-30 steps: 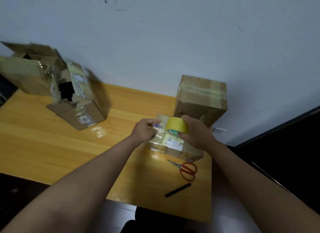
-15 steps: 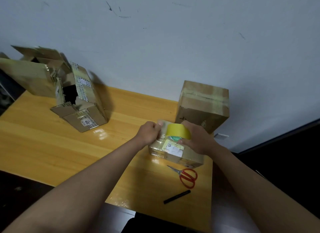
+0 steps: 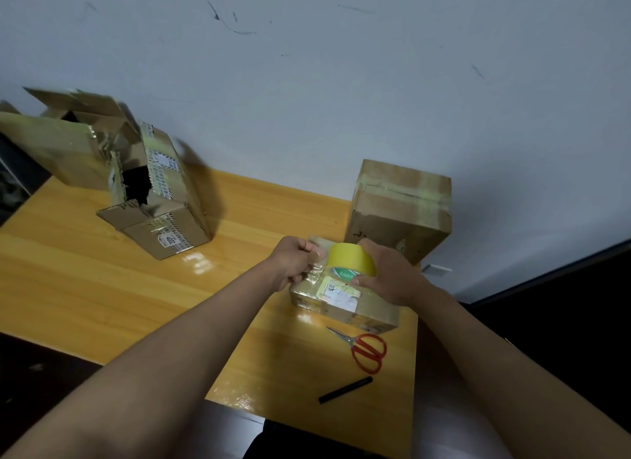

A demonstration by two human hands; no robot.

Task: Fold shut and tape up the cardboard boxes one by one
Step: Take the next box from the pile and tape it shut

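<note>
We see dim, even light, glare patches on the glossy worktop point(image 3: 85, 287), soft blur and wide-angle bending at the edges.

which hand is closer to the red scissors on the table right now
Right. The right hand, gripping the yellow tape roll, sits just beyond the red scissors; the left hand is farther off, up and left.

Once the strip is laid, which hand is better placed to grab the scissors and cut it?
Probably the right hand: the scissors lie on its side of the small box, though it must set the tape roll down. The left hand pinches the tape end.
</note>
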